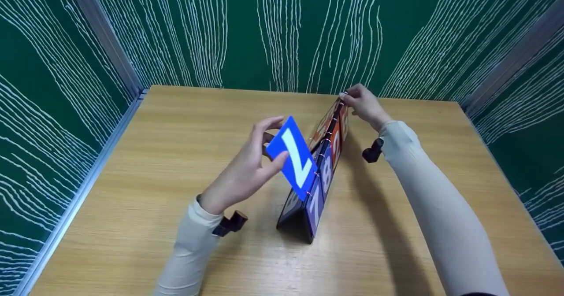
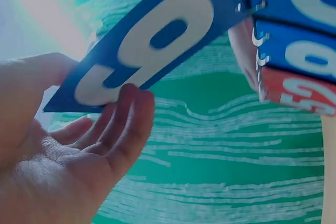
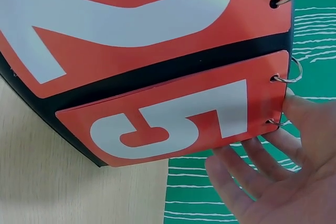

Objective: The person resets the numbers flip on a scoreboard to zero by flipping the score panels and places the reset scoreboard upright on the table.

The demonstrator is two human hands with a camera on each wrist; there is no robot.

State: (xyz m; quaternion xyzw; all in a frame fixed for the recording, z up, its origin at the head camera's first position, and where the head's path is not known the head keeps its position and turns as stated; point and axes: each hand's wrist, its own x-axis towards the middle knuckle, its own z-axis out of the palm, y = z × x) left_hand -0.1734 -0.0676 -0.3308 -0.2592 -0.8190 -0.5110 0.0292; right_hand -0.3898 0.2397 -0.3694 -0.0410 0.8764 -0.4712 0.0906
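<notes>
A flip scoreboard (image 1: 327, 166) stands like a tent on the table, its number cards hung on metal rings along the top ridge. My left hand (image 1: 240, 172) pinches a blue number card (image 1: 293, 155) at its outer edge, thumb on one face and fingers behind. The card is raised off the near end of the board, still on its rings. In the left wrist view, the card's other face (image 2: 157, 51) bears a white 9 or 6. At the board's far end, my right hand (image 1: 365, 106) grips the top corner, beside a red card with a 5 (image 3: 168, 124).
The wooden table (image 1: 176, 133) lies under the board. Green walls with white wavy lines (image 1: 282, 31) enclose it at the back and both sides, with metal posts (image 1: 105, 31) at the corners. Small black cameras (image 1: 231, 223) sit on both wrists.
</notes>
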